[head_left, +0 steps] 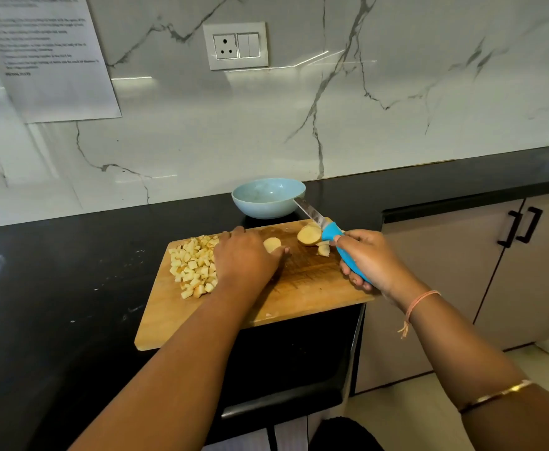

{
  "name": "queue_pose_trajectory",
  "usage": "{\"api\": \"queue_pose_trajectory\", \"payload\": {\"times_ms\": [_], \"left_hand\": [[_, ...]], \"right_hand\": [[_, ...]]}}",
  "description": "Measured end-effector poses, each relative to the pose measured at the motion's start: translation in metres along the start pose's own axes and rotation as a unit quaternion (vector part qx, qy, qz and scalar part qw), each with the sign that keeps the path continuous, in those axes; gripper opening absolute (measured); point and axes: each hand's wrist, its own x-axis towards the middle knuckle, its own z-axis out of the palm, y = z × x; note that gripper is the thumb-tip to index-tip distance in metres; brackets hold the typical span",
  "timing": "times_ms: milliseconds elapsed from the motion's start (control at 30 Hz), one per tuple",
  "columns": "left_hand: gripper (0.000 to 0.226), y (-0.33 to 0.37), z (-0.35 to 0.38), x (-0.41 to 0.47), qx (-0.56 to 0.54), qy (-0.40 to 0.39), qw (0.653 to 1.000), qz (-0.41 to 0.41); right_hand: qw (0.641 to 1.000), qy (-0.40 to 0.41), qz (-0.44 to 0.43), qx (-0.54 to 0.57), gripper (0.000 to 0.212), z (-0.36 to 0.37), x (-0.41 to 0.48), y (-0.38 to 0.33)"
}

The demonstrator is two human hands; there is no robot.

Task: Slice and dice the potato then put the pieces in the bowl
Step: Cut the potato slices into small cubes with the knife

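The left hand (245, 258) is lying flat on the cutting board (299, 297), fingers together, fingertips touching a potato slice (272, 245), the diced pile (195, 265) just beside it. The right hand (369, 258) is gripping the blue-handled knife (331, 236), fingers curled round the handle, blade slanting from the potato chunk (308, 237) toward the bowl (268, 198) standing just behind the board.

The 2 forearms are reaching forward. The left hand (245, 260) is lying palm down, fingers stretched out. The right hand (372, 258) is gripping the knife handle (331, 235), fingers curling around it.
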Motion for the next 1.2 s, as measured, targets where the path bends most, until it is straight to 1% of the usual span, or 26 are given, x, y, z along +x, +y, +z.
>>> {"api": "queue_pose_trajectory", "payload": {"times_ms": [133, 167, 200, 233, 333, 367, 433, 533, 600, 700, 767, 833, 900, 1000, 1200], "left_hand": [[0.089, 0.003, -0.004, -0.003, 0.034, -0.037, 0.998, -0.031], [0.09, 0.001, -0.004, -0.003, 0.032, -0.044, 0.998, -0.034], [0.086, 0.0, -0.005, -0.003, 0.016, -0.052, 0.998, -0.034], [0.077, -0.003, -0.005, -0.002, -0.013, -0.06, 0.998, -0.027], [0.04, -0.008, -0.008, -0.001, -0.099, -0.097, 0.99, 0.017], [0.038, -0.008, -0.01, -0.001, -0.115, -0.111, 0.987, 0.025], [0.043, -0.008, -0.011, 0.0, -0.136, -0.121, 0.983, 0.028], [0.039, -0.01, -0.004, 0.004, -0.167, -0.098, 0.981, 0.019], [0.035, -0.01, -0.001, 0.004, -0.161, -0.073, 0.984, 0.007], [0.037, -0.007, 0.001, 0.002, -0.123, -0.031, 0.992, -0.012], [0.03, -0.005, 0.0, 0.001, -0.116, -0.019, 0.993, -0.022], [0.021, -0.005, -0.003, 0.002, -0.134, -0.036, 0.99, -0.033], [0.015, -0.005, -0.007, 0.002, -0.147, -0.07, 0.986, -0.045], [0.025, -0.006, -0.012, 0.002, -0.133, -0.113, 0.983, -0.048], [0.028, -0.007, -0.017, 0.001, -0.11, -0.128, 0.985, -0.043]], "right_hand": [[0.999, -0.002, 0.012, -0.038, 0.023, 0.006, -0.001, -0.007], [0.999, -0.004, 0.02, -0.046, 0.022, 0.008, -0.002, -0.009], [0.998, -0.007, 0.027, -0.059, 0.022, 0.011, -0.003, -0.011], [0.997, -0.013, 0.029, -0.076, 0.023, 0.014, -0.004, -0.013], [0.99, -0.031, 0.024, -0.136, 0.029, 0.022, -0.01, -0.02], [0.987, -0.034, 0.021, -0.156, 0.032, 0.024, -0.013, -0.023], [0.983, -0.036, 0.02, -0.181, 0.034, 0.025, -0.018, -0.029], [0.972, -0.043, 0.005, -0.23, 0.032, 0.025, -0.025, -0.039], [0.959, -0.047, -0.015, -0.278, 0.032, 0.025, -0.029, -0.043], [0.946, -0.048, -0.031, -0.319, 0.033, 0.028, -0.03, -0.046], [0.94, -0.045, -0.038, -0.337, 0.033, 0.032, -0.029, -0.047], [0.935, -0.047, -0.038, -0.349, 0.034, 0.035, -0.029, -0.047], [0.932, -0.054, -0.029, -0.358, 0.035, 0.039, -0.03, -0.047], [0.926, -0.056, -0.02, -0.374, 0.036, 0.043, -0.031, -0.049], [0.924, -0.046, -0.017, -0.379, 0.036, 0.051, -0.033, -0.054]]}}
